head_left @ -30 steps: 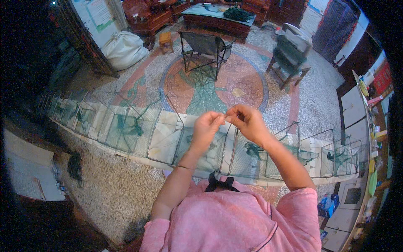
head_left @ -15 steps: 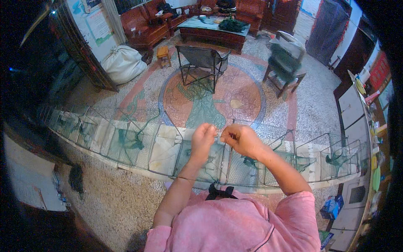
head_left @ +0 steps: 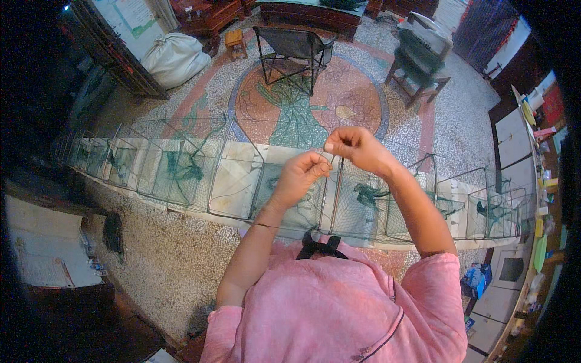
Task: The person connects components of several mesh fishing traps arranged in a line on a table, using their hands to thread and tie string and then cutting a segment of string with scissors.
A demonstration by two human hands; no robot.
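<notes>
R hand [head_left: 358, 148] is pinching, thumb against curled forefinger, tips pointing L; it is sitting just beside L hand [head_left: 298, 180], which is also pinching thumb to forefinger, slightly nearer the body. What is between the fingertips is too fine to ID; contact w/ mesh below: can't tell. Both hands are showing approx. over mid-length of a long net cage [head_left: 302, 206], greenish mesh on rectangular metal frames [head_left: 336, 196]. Cage is lying lengthwise on a pale surface [head_left: 484, 244], running from its L end to its R end. Darker green netting [head_left: 184, 168] is bunching inside, some toward L end, some toward R end. Wearer's pink shirt [head_left: 321, 296] is showing just off the surface's near edge. Beyond far edge, a black folding chair [head_left: 290, 42] is standing on patterned floor [head_left: 357, 78], w/ a small wooden stool [head_left: 235, 43] and white sack [head_left: 175, 60] sitting farther L. Farther R, a second chair [head_left: 417, 91] is carrying a dk green heap [head_left: 417, 57]. Off near-R corner, a blue box [head_left: 476, 280] is sitting by white cabinets [head_left: 487, 323].
</notes>
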